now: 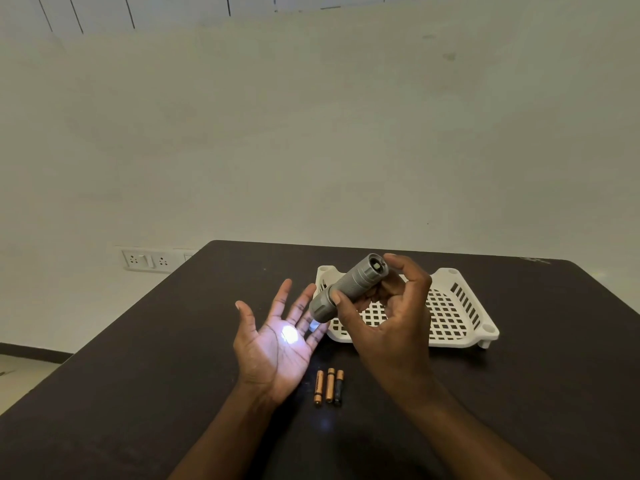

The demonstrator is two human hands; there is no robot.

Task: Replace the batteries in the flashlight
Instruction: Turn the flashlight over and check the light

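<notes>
A: Starting at our left, our left hand (273,344) lies open, palm up, above the worktop (138,393), holding nothing. A bright spot of light sits on the palm.

B: And just right of it, three batteries (329,386) lie side by side on the worktop, long axes running away from us, near our wrists.

A: Then the torch (346,289), held in the air by our right hand (391,327), over the left edge of the white basket (460,306). Fingers wrap the barrel, thumb near the head.

B: Its long axis slants: the lens end points down and left at our open palm, the tail cap up and right, away from us.

A: We judge it a stiff metal tube, light enough for one hand. The knurled barrel should give good purchase; the smoother head looks more slippery.

B: So we'd keep hold of the knurling and twist at the tail cap. Since it is lit, we reckon the task is nearly finished.
</notes>
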